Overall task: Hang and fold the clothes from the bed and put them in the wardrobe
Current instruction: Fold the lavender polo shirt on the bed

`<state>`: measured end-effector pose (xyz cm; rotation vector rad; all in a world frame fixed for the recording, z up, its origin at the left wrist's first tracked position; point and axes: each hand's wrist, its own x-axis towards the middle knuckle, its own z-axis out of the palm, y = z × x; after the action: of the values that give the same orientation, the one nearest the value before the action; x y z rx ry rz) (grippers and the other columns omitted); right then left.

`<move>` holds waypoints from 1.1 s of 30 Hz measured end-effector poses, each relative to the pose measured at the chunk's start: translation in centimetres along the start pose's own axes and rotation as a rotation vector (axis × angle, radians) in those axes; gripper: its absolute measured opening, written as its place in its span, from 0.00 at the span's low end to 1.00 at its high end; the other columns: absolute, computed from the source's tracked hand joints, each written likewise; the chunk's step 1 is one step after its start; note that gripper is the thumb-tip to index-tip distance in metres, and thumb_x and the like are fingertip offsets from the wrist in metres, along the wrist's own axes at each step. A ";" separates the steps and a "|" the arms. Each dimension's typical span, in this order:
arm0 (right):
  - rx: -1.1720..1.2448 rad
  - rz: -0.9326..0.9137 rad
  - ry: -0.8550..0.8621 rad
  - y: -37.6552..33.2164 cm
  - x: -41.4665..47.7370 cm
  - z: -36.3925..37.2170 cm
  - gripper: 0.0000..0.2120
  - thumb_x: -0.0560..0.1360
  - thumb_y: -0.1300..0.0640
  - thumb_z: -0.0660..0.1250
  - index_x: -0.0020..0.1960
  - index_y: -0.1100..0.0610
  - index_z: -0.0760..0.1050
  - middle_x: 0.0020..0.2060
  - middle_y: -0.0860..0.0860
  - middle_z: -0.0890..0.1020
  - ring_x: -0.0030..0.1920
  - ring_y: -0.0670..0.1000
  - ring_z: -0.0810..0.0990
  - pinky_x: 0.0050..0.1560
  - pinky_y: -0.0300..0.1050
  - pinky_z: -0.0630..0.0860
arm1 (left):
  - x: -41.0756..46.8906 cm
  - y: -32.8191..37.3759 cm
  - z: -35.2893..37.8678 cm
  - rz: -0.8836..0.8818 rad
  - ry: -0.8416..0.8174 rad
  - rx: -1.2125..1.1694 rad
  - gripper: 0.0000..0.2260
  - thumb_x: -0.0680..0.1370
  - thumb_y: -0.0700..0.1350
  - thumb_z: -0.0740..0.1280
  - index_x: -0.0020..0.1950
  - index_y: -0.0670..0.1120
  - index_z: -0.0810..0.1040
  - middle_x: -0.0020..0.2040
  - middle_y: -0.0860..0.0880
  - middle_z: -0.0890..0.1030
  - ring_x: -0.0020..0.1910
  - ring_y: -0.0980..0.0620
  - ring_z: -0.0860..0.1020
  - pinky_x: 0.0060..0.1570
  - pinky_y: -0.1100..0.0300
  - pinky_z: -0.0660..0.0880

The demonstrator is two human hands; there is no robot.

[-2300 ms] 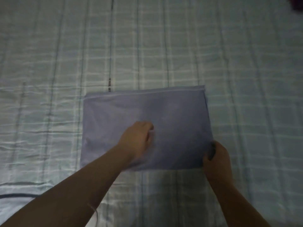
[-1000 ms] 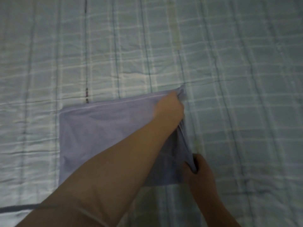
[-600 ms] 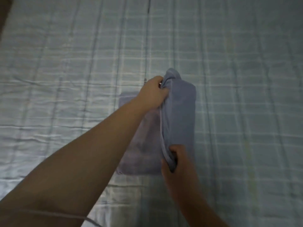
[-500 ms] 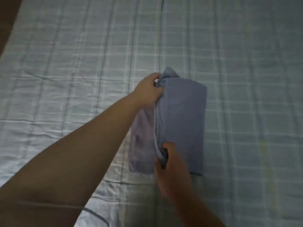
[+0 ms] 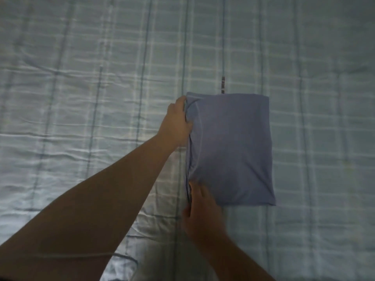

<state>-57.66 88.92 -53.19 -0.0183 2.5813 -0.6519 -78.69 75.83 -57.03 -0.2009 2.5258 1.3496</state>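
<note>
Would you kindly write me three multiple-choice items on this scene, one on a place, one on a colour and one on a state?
1. Where do the left hand and right hand meet the garment?
A) its left edge B) its right edge C) its middle
2. What colour is the garment?
A) red B) blue-grey C) yellow
3. What state is the garment in?
A) on a hanger B) spread open C) folded into a rectangle
Answers: 1 A, both hands lie along that edge; 2 B, it shows dull blue against the pale checked sheet; 3 C, it lies compact, layers showing at its left.
</note>
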 end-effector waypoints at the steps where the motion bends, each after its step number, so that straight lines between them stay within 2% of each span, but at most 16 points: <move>1: 0.018 -0.012 -0.032 0.1 -0.3 -0.1 0.30 0.68 0.55 0.61 0.70 0.52 0.66 0.57 0.52 0.74 0.56 0.57 0.76 0.51 0.51 0.77 | -0.6 -0.2 0.1 0.008 -0.003 0.049 0.21 0.75 0.52 0.66 0.67 0.51 0.70 0.53 0.44 0.78 0.46 0.49 0.80 0.47 0.48 0.81; 4: 0.122 -0.040 -0.112 0.6 -1.0 -0.2 0.27 0.70 0.53 0.53 0.69 0.52 0.69 0.60 0.52 0.74 0.59 0.55 0.75 0.56 0.48 0.74 | -3.7 1.4 0.0 0.066 0.011 0.285 0.23 0.78 0.47 0.63 0.73 0.48 0.65 0.64 0.39 0.71 0.59 0.43 0.74 0.57 0.48 0.75; 6: 0.216 -0.051 -0.065 1.6 -1.1 -0.5 0.23 0.70 0.57 0.55 0.63 0.51 0.74 0.56 0.51 0.77 0.56 0.52 0.76 0.57 0.46 0.73 | -5.8 2.3 0.1 0.173 0.042 0.464 0.24 0.77 0.41 0.63 0.73 0.43 0.66 0.68 0.39 0.69 0.65 0.40 0.70 0.62 0.46 0.73; 8: 0.279 -0.046 0.042 3.6 -1.1 -1.3 0.17 0.71 0.59 0.58 0.56 0.51 0.76 0.51 0.50 0.79 0.52 0.51 0.78 0.55 0.42 0.73 | -7.8 2.9 0.8 0.304 0.028 0.523 0.22 0.74 0.39 0.64 0.69 0.38 0.70 0.67 0.37 0.71 0.67 0.37 0.70 0.66 0.44 0.70; 10: 0.281 -0.034 0.160 6.4 -0.9 -2.8 0.15 0.70 0.57 0.57 0.52 0.53 0.77 0.48 0.52 0.80 0.50 0.53 0.79 0.54 0.40 0.71 | -9.6 2.6 2.3 0.457 0.009 0.553 0.22 0.71 0.38 0.66 0.64 0.34 0.74 0.63 0.33 0.74 0.64 0.34 0.72 0.67 0.43 0.68; 12: 0.227 -0.034 0.264 9.2 -0.7 -4.9 0.13 0.68 0.57 0.56 0.47 0.56 0.77 0.45 0.54 0.79 0.47 0.58 0.78 0.51 0.46 0.73 | -11.6 2.1 4.1 0.548 -0.041 0.602 0.23 0.70 0.40 0.67 0.64 0.34 0.75 0.63 0.33 0.75 0.66 0.33 0.71 0.70 0.42 0.65; 14: 0.103 -0.057 0.343 11.5 -0.2 -7.2 0.11 0.67 0.60 0.58 0.45 0.57 0.77 0.44 0.55 0.78 0.47 0.60 0.76 0.50 0.52 0.74 | -13.9 1.9 5.8 0.559 -0.117 0.645 0.25 0.73 0.44 0.65 0.68 0.37 0.74 0.69 0.36 0.73 0.71 0.35 0.66 0.72 0.42 0.62; 15: 0.034 -0.087 0.367 12.5 0.2 -8.1 0.11 0.67 0.62 0.61 0.47 0.58 0.78 0.48 0.56 0.78 0.50 0.61 0.76 0.52 0.53 0.74 | -14.9 1.7 6.6 0.540 -0.156 0.658 0.26 0.75 0.48 0.63 0.71 0.39 0.72 0.72 0.38 0.71 0.74 0.37 0.64 0.73 0.42 0.61; 17: -0.095 -0.207 0.324 14.4 1.0 -8.8 0.19 0.68 0.60 0.66 0.59 0.61 0.78 0.60 0.59 0.77 0.61 0.62 0.74 0.64 0.55 0.71 | -16.6 1.0 8.0 0.510 -0.224 0.726 0.29 0.76 0.55 0.62 0.75 0.43 0.68 0.76 0.42 0.66 0.76 0.39 0.62 0.73 0.41 0.58; 19: -0.253 -0.376 0.188 16.5 1.6 -8.6 0.30 0.72 0.52 0.67 0.70 0.62 0.71 0.71 0.60 0.70 0.72 0.62 0.67 0.72 0.58 0.63 | -17.7 -0.2 9.0 0.489 -0.269 0.818 0.33 0.76 0.61 0.61 0.77 0.46 0.64 0.78 0.43 0.63 0.77 0.40 0.59 0.73 0.39 0.57; 22: -0.483 -0.519 -0.024 19.1 2.3 -8.1 0.38 0.75 0.40 0.63 0.78 0.59 0.60 0.77 0.57 0.61 0.77 0.60 0.59 0.74 0.61 0.58 | -18.2 -1.6 9.2 0.487 -0.307 0.905 0.36 0.76 0.64 0.60 0.80 0.49 0.58 0.80 0.43 0.56 0.78 0.39 0.55 0.74 0.39 0.54; 25: -0.599 -0.568 -0.112 20.9 2.9 -8.3 0.37 0.77 0.39 0.59 0.79 0.57 0.57 0.78 0.56 0.60 0.77 0.59 0.59 0.74 0.60 0.59 | -18.2 -2.2 8.9 0.540 -0.307 0.960 0.34 0.76 0.62 0.60 0.80 0.51 0.58 0.80 0.43 0.55 0.79 0.39 0.54 0.74 0.39 0.54; 28: -0.598 -0.576 -0.098 21.4 3.4 -8.4 0.31 0.78 0.48 0.58 0.79 0.56 0.58 0.77 0.56 0.61 0.76 0.59 0.62 0.75 0.58 0.58 | -18.1 -2.4 8.8 0.563 -0.328 1.012 0.33 0.77 0.59 0.58 0.80 0.51 0.57 0.80 0.42 0.54 0.79 0.38 0.53 0.74 0.39 0.54; 30: -0.574 -0.563 -0.070 21.2 3.3 -8.2 0.30 0.76 0.55 0.56 0.78 0.56 0.59 0.76 0.56 0.63 0.75 0.60 0.64 0.74 0.58 0.58 | -18.1 -2.2 8.8 0.555 -0.345 1.039 0.31 0.77 0.53 0.55 0.80 0.50 0.56 0.80 0.42 0.52 0.79 0.38 0.53 0.74 0.39 0.53; 33: -0.548 -0.534 -0.094 20.8 3.0 -8.3 0.30 0.75 0.58 0.51 0.77 0.57 0.60 0.76 0.57 0.65 0.74 0.60 0.64 0.74 0.58 0.58 | -18.1 -1.7 8.4 0.528 -0.360 1.035 0.32 0.74 0.41 0.50 0.80 0.48 0.55 0.81 0.42 0.53 0.79 0.39 0.54 0.75 0.40 0.55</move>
<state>-61.95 110.72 -57.49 -0.9116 2.5832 -0.0850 -59.54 81.79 -57.37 0.8606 2.6505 0.0106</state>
